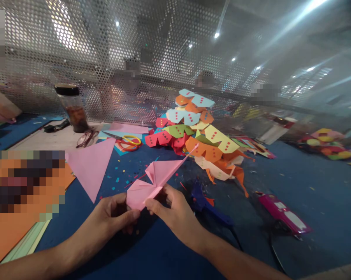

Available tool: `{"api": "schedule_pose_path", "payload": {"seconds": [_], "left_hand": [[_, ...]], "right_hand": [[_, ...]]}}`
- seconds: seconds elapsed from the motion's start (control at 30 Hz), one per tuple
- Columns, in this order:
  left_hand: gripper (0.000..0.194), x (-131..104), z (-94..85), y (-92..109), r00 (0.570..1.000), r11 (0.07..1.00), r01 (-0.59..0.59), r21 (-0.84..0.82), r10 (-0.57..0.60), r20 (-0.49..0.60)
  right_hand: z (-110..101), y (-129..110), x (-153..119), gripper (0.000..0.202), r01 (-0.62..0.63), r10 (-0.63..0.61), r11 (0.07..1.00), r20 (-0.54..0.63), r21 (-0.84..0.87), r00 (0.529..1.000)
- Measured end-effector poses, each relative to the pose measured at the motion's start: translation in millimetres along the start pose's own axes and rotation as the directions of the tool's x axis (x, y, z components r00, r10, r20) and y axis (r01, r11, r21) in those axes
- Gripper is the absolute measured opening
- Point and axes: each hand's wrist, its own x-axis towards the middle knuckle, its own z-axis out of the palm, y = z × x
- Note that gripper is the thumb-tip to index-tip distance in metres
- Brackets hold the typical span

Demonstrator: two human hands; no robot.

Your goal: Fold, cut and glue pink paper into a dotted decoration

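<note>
A folded pink paper piece [153, 181] is pinched between both hands just above the blue table [309, 179]. My left hand [114, 216] grips its lower left edge with thumb and fingers. My right hand [171, 208] holds its lower right fold, and a long pointed flap sticks up to the right. A loose pink paper triangle [90, 165] lies flat to the left of the hands.
A tall heap of folded coloured paper shapes [199, 132] stands behind the hands. Scissors [125, 140], glasses [86, 138] and a dark-lidded jar [73, 107] sit back left. Orange sheets [6, 233] lie at left, a blue tool [206, 200] and magenta tool [283, 214] at right. A perforated metal screen [164, 58] closes the back.
</note>
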Motion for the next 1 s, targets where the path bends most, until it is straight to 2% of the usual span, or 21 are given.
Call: {"api": "schedule_pose_path", "payload": {"seconds": [0.6, 1.0], "left_hand": [[0.042, 0.0, -0.8, -5.3, 0.993, 0.995, -0.05, -0.082, 0.058, 0.1], [0.043, 0.4, -2.3, -8.2, 0.998, 0.991, -0.01, -0.132, 0.019, 0.067]], "right_hand": [[0.5, -4.0, -1.4, 0.014, 0.002, -0.003, 1.0, 0.02, 0.01, 1.0], [-1.1, -3.8, -1.1, 0.012, 0.01, -0.011, 0.999, 0.038, 0.032, 0.999]]}}
